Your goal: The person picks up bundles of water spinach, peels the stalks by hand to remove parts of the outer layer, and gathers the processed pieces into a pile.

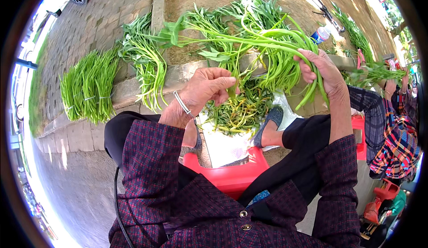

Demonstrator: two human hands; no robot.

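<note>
My right hand (322, 69) grips a bunch of long green stems (267, 40) that look like water spinach; their leafy tips point left. My left hand (212, 85), with a silver bangle (182, 103) on its wrist, pinches a green leaf (233, 89) between thumb and fingers. Below the hands, a heap of torn and yellowed leaves (230, 114) lies on a white plastic sheet (217, 147) between my feet. Past my hands, a loose pile of leafy stems (281, 69) rests across the stone kerb.
Tied, trimmed bundles of stems (88, 87) stand at left, beside a loose leafy bunch (143, 57). A plastic bottle (321, 34) lies beyond the pile. I sit on a red plastic stool (227, 176). At right, another person in a plaid sleeve (367, 104) holds greens (379, 73).
</note>
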